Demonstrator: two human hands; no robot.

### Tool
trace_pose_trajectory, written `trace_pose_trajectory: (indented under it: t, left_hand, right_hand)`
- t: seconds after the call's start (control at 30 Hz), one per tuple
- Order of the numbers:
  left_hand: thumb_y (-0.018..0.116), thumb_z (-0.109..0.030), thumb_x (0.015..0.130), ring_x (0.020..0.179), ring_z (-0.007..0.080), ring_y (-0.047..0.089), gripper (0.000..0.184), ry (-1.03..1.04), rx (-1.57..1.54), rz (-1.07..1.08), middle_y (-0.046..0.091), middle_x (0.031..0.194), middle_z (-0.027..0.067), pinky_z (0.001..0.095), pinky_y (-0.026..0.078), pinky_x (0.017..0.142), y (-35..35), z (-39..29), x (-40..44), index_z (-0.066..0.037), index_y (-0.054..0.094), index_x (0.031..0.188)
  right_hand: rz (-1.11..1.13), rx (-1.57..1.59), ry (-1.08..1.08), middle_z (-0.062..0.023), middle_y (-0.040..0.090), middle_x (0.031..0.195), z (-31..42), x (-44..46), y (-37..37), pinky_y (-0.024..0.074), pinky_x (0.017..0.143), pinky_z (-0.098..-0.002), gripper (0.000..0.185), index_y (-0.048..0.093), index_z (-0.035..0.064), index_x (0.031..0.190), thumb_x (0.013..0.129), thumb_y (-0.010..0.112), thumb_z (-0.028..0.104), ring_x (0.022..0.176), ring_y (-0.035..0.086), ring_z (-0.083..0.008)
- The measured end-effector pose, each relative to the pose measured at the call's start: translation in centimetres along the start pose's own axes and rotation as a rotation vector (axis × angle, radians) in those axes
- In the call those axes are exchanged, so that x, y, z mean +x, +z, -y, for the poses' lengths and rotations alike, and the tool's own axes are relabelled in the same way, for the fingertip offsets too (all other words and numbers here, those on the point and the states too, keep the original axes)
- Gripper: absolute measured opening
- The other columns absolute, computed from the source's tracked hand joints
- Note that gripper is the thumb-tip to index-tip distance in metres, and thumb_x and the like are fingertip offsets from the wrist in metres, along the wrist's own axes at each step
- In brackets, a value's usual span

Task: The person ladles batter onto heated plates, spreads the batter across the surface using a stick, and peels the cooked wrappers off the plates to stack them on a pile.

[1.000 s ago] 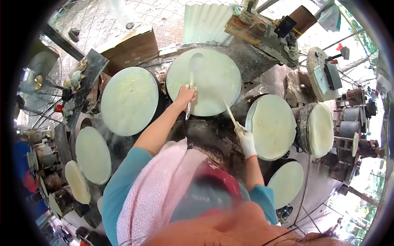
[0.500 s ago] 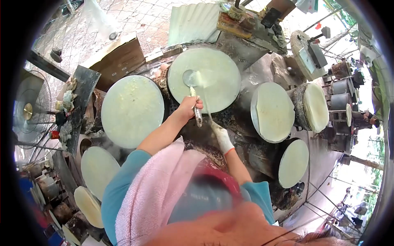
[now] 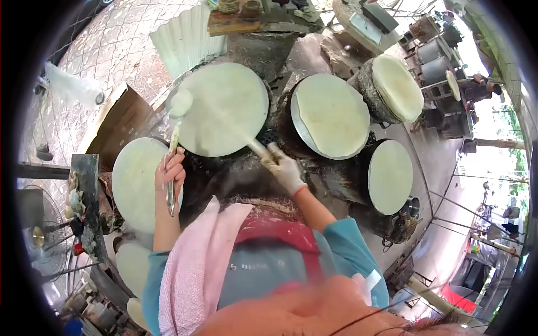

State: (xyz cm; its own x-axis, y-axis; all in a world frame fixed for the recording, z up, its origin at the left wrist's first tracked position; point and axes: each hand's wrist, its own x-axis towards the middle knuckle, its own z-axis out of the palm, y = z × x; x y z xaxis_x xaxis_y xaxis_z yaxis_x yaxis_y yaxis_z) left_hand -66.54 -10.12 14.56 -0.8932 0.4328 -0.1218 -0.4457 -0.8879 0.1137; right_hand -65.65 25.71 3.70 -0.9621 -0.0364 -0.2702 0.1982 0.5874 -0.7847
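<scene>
My left hand (image 3: 172, 169) is closed around the long handle of a ladle (image 3: 181, 103). The ladle's pale, batter-coated bowl is at the left rim of the large round griddle (image 3: 224, 120). A smooth pale layer covers that griddle, and a blurred streak runs across it. My right hand (image 3: 284, 171), in a stained white work glove with an orange cuff, grips a pale stick-like tool (image 3: 256, 147) at the griddle's lower right edge. Motion blurs the tool's far end, so its shape is unclear.
On the right, another griddle (image 3: 330, 120) carries a pale sheet lifting at its edge. Further pale-topped round griddles stand at the lower right (image 3: 390, 178) and left (image 3: 140, 182). A cardboard box (image 3: 128, 120) and a fan (image 3: 42, 235) are on the left.
The view has turned, shifting the griddles leftward in the picture. My left hand has moved the ladle from the griddle's middle to its left rim. My right hand and its tool are at the lower right edge.
</scene>
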Motion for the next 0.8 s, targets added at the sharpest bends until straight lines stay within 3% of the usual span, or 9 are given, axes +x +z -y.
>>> trace_pose_trajectory:
  t: [0.1,0.17,0.2,0.3,0.43,0.47,0.57,0.7,0.8]
  left_hand:
    - [0.033,-0.018,0.101,0.039,0.0057,0.037,0.033,-0.02,-0.019,-0.031,0.039,0.069,0.0003,0.0234,0.028,0.045,0.8,3.3,0.0,0.01,0.041,0.117]
    - [0.033,-0.019,0.101,0.039,0.0058,0.036,0.032,-0.001,-0.031,-0.077,0.039,0.069,-0.0001,0.0235,0.029,0.046,1.6,5.7,-0.1,0.009,0.042,0.116]
    - [0.034,-0.019,0.101,0.039,0.0058,0.036,0.032,0.015,-0.04,-0.1,0.039,0.069,-0.0001,0.0236,0.03,0.046,2.0,6.8,-0.1,0.008,0.042,0.116]
    - [0.035,-0.019,0.101,0.037,0.004,0.034,0.03,0.099,0.058,-0.24,0.037,0.066,-0.0026,0.0222,0.028,0.043,3.5,10.7,-1.1,0.007,0.044,0.114]
    - [0.036,-0.019,0.1,0.035,0.002,0.031,0.028,0.19,0.213,-0.365,0.033,0.06,-0.0053,0.0207,0.024,0.039,5.1,12.7,-1.5,0.005,0.047,0.109]
    - [0.036,-0.019,0.1,0.035,0.0021,0.031,0.027,0.202,0.229,-0.38,0.033,0.06,-0.0053,0.0207,0.024,0.038,5.3,12.9,-1.5,0.005,0.048,0.109]
    - [0.038,-0.02,0.1,0.034,0.0023,0.031,0.027,0.197,0.296,-0.391,0.035,0.059,-0.005,0.0211,0.025,0.037,4.5,12.4,-0.7,0.003,0.049,0.107]
    - [0.039,-0.023,0.1,0.034,0.0024,0.031,0.026,0.198,0.337,-0.399,0.035,0.059,-0.0058,0.0211,0.025,0.036,2.3,11.0,1.2,0.001,0.051,0.104]
    - [0.039,-0.022,0.1,0.034,0.002,0.031,0.025,0.231,0.373,-0.42,0.035,0.059,-0.0063,0.0198,0.026,0.036,3.0,11.6,2.7,0.0,0.051,0.104]
  right_hand:
    - [-0.239,-0.402,0.097,-0.0185,0.064,0.097,1.7,-0.1,-7.7,0.0516,0.073,-0.0415,0.083,0.033,0.0039,0.141,0.078,0.069,0.044,0.087,0.063,-0.0344]
    - [-0.424,-0.597,0.009,-0.0161,0.064,0.092,-3.3,2.7,-8.6,0.0507,0.071,-0.0416,0.084,0.038,0.0076,0.139,0.072,0.073,0.044,0.087,0.062,-0.0311]
    - [-0.498,-0.622,-0.097,-0.0155,0.063,0.084,-5.4,4.2,-9.0,0.0502,0.068,-0.0423,0.078,0.038,0.0098,0.14,0.074,0.072,0.035,0.079,0.061,-0.0299]
    - [-0.407,-0.653,-0.089,-0.0141,0.065,0.085,-7.4,7.3,-10.5,0.0507,0.068,-0.041,0.072,0.038,0.0111,0.14,0.078,0.068,0.028,0.078,0.061,-0.0303]
    - [-0.525,-0.759,-0.256,-0.0099,0.065,0.077,-5.3,8.2,-16.2,0.0509,0.067,-0.0419,0.049,0.054,0.0134,0.129,0.081,0.061,0.021,0.072,0.061,-0.0312]
    - [-0.489,-0.778,-0.172,-0.0115,0.066,0.079,-3.0,8.2,-18.9,0.0503,0.067,-0.0431,0.041,0.059,0.0153,0.123,0.082,0.059,0.019,0.074,0.063,-0.0328]
    - [-0.432,-0.542,-0.22,-0.0144,0.067,0.085,0.5,10.9,-27.3,0.051,0.073,-0.0422,0.038,0.062,0.0153,0.115,0.077,0.061,0.015,0.082,0.065,-0.0317]
    - [-0.436,-0.594,-0.166,-0.0211,0.066,0.095,5.2,14.9,-40.0,0.05,0.08,-0.0402,0.04,0.066,0.0089,0.106,0.068,0.07,0.02,0.089,0.064,-0.033]
    - [-0.578,-0.418,-0.311,-0.0165,0.069,0.093,5.1,17.3,-51.4,0.051,0.076,-0.033,0.041,0.066,0.0006,0.103,0.065,0.071,0.016,0.082,0.066,-0.0221]
